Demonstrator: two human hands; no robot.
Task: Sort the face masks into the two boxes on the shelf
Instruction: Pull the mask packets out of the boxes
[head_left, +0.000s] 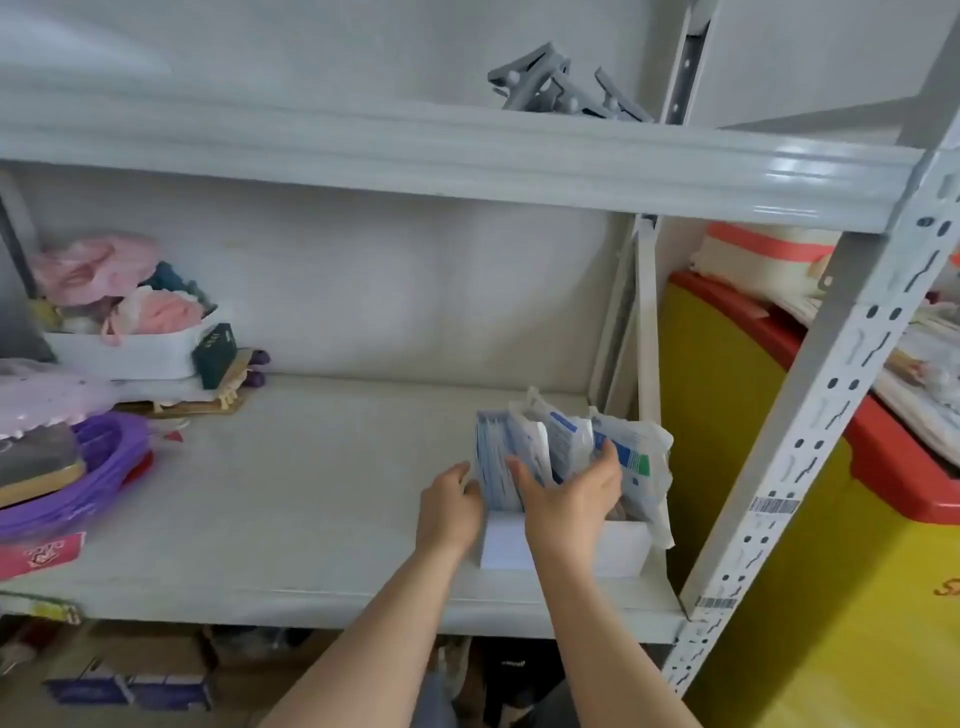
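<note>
A white box (621, 545) stands at the right end of the shelf (291, 499), packed with upright face mask packets (561, 441) in white and blue wrappers. My left hand (451, 506) touches the left side of the packets with straight fingers. My right hand (571, 496) reaches into the stack, its fingers and thumb spread among the packets. One packet with a green patch (636, 462) leans at the right. A second box cannot be told apart behind my hands.
A white tub (130, 353) of pink items sits at the back left, a purple basket (104, 457) and red packet (41, 556) at the left. The steel upright (810, 431) stands to the right, a yellow and red container (779, 467) beyond it.
</note>
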